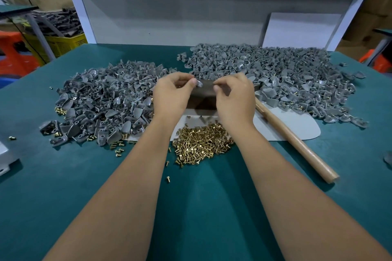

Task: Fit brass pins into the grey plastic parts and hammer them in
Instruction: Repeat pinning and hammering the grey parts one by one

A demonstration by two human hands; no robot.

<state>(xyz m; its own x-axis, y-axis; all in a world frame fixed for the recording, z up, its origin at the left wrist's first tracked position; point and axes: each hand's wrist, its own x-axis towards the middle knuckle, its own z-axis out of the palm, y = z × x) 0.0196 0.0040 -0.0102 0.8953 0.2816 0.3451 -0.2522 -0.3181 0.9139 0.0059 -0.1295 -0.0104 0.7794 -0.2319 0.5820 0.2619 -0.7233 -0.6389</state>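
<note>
My left hand pinches a small grey plastic part between thumb and fingers above a dark metal block. Close beside it, my right hand has thumb and forefinger pinched together; what they hold is too small to make out. A heap of brass pins lies just below the block, between my forearms. Grey plastic parts form one pile on the left and a larger pile at the back right. A hammer with a wooden handle lies to the right of my right hand.
The bench has a green mat. A light grey sheet lies under the block and hammer. Loose pins are scattered at the front left. A grey metal piece sits at the left edge. A white panel leans against the back wall.
</note>
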